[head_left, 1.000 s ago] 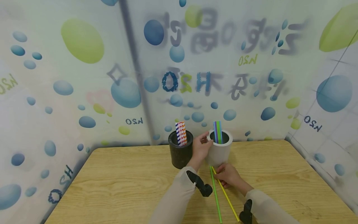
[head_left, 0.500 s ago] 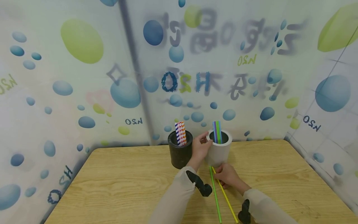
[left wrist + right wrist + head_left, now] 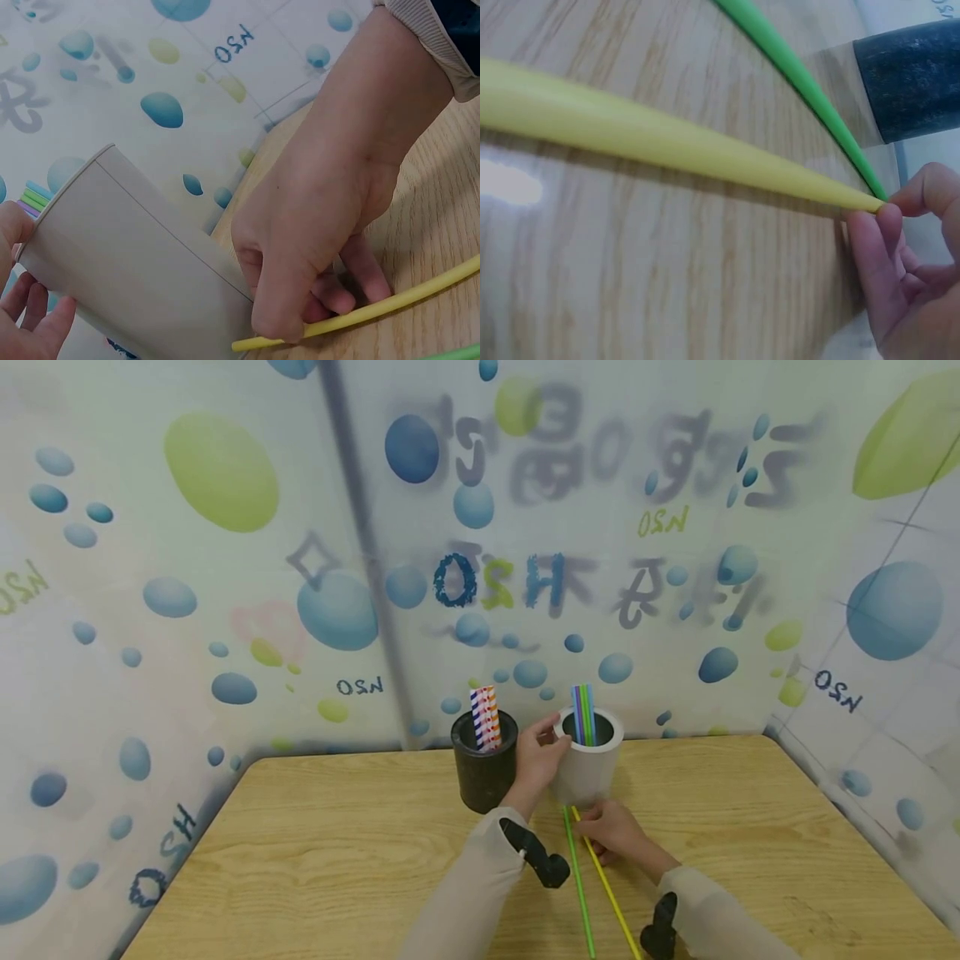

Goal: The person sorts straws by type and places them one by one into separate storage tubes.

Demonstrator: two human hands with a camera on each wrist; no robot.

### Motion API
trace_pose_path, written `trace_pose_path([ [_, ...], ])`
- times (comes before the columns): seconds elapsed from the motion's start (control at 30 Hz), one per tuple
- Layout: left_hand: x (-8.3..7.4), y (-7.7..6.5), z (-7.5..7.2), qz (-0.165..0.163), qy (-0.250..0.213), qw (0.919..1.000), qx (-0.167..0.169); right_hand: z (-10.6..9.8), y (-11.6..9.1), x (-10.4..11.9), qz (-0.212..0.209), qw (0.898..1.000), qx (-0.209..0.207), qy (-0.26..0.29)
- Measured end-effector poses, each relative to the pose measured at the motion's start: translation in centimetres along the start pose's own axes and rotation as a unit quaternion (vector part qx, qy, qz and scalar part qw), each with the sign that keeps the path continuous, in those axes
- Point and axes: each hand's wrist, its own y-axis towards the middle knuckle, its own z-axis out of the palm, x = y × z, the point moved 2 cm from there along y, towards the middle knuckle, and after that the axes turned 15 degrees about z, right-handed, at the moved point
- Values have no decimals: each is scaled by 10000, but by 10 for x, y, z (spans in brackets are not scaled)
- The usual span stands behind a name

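A white cup stands upright on the table, holding several plain coloured straws. At its left side my left hand grips the wall near the rim, thumb towards the front. Just in front of the cup, my right hand pinches a yellow straw near its far end between thumb and fingers. That yellow straw stretches towards the near edge in the right wrist view. Left of it lies a green straw, whose far end is close to the yellow one's.
A black cup with several patterned paper straws stands left of my left hand. The wooden table ends at the back against a wall covering printed with blue and green drops.
Both hands keep their places. The yellow straw's far end has shifted very slightly at my right fingertips; the cups and the green straw look unmoved.
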Motion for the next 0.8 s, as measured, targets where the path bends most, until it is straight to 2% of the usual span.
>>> trace_pose_path([
  [0.17, -1, -1, 0, -7, -44, 10000, 5, -5, -2, -1, 90, 9993, 175, 306],
  [0.43, -1, 0, 1, -33, -43, 10000, -16, -14, -8, 5, 29, 9986, 246, 461],
  [0.7, 1, 0, 2, 14, 63, 10000, -67, -28, -16, 14, -417, 9961, 74, 775],
  [0.8, 1, 0, 2, 22, 127, 9999, -64, -35, -19, 18, -681, 9928, 133, 981],
])
